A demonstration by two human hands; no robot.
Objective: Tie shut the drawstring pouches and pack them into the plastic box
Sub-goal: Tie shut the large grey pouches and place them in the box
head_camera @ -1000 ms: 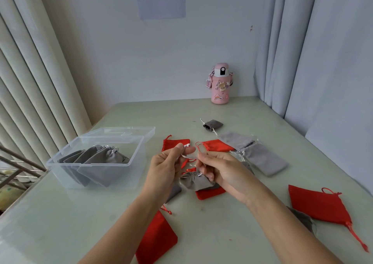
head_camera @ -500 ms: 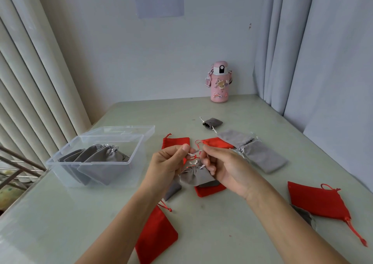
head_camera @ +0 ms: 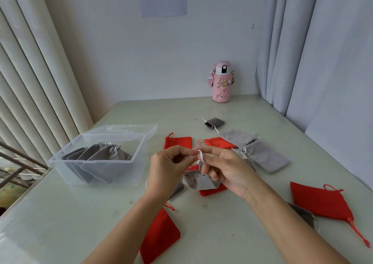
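1. At frame centre, the left hand point(head_camera: 171, 169) and right hand point(head_camera: 226, 171) each pinch the white cord point(head_camera: 201, 156) of a grey pouch point(head_camera: 198, 181) hanging just under them.
2. The plastic box point(head_camera: 139, 169), at centre left, holds several packed pouches point(head_camera: 105, 158).

We note grey pouch point(head_camera: 199, 181), neck gathered, white drawstring point(head_camera: 201, 156) looped above, over red pouch point(head_camera: 212, 191). Clear plastic box point(head_camera: 66, 175) at left, open, holds packed grey pouches point(head_camera: 105, 160) leaning together. Flat red pouches point(head_camera: 321, 199), flat grey pouches point(head_camera: 266, 158) scattered right.
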